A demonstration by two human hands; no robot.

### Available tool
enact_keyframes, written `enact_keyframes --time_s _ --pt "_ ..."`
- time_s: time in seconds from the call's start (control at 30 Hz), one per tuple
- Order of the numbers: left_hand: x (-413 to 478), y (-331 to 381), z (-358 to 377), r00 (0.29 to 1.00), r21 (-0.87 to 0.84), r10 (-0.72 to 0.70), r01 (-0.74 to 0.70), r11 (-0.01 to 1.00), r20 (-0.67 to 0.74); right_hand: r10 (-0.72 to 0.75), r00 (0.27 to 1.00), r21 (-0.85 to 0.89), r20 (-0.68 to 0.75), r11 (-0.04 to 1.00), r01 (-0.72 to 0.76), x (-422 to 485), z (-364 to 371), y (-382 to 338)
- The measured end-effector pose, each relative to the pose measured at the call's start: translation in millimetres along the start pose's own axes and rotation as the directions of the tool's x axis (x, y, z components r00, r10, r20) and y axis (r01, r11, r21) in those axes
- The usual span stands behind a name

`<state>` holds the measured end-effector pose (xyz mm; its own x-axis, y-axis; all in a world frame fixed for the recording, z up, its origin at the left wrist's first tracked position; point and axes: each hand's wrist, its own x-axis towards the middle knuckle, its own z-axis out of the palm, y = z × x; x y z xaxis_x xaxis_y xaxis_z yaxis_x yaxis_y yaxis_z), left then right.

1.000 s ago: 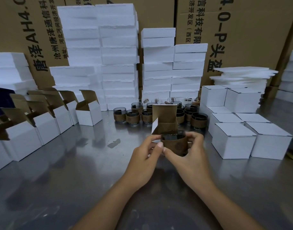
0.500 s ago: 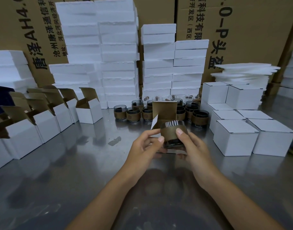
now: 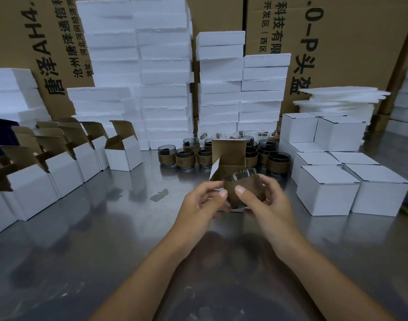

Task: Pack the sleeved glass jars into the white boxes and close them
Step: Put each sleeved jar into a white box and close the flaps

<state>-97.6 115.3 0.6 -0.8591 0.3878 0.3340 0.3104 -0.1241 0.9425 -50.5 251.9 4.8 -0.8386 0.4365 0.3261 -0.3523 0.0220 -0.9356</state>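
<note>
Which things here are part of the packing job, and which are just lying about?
Job: held jar, open box behind it, waiting jars, open boxes left, closed boxes right.
Lying about: foam blocks, foam sheets, brown cartons.

Seemingly steel table; printed cartons behind.

A shiny metal surface carries a row of open white boxes at left, a cluster of sleeved glass jars far centre, closed white boxes at right, and stacked white foam blocks along the far edge.
</note>
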Motion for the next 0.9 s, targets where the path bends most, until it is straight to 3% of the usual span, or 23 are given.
enact_keyframes --time_s 0.17,0.43,0.63,0.9 --pt "-0.2 3.1 0.8 0.999 -0.021 -0.017 0.017 1.000 0.030 -0.128 0.991 -0.190 0.030 0.973 0.131 -2.7 -1.2 1.4" --pt "-5.2 5.4 4.9 0.990 -0.026 -0.046 0.050 0.998 0.137 -0.392 0.918 -0.463 0.053 0.805 0.371 -9.2 0.1 3.8" --pt "-8.0 4.7 8.0 0.984 -0.022 -0.047 0.052 0.998 0.170 -0.430 0.892 -0.612 0.139 0.670 0.419 -12.4 -3.1 5.4" --pt "-6.8 4.2 6.2 0.987 0.010 -0.043 0.042 0.999 0.155 -0.432 0.882 -0.600 0.190 0.660 0.453 -12.7 -3.0 4.3"
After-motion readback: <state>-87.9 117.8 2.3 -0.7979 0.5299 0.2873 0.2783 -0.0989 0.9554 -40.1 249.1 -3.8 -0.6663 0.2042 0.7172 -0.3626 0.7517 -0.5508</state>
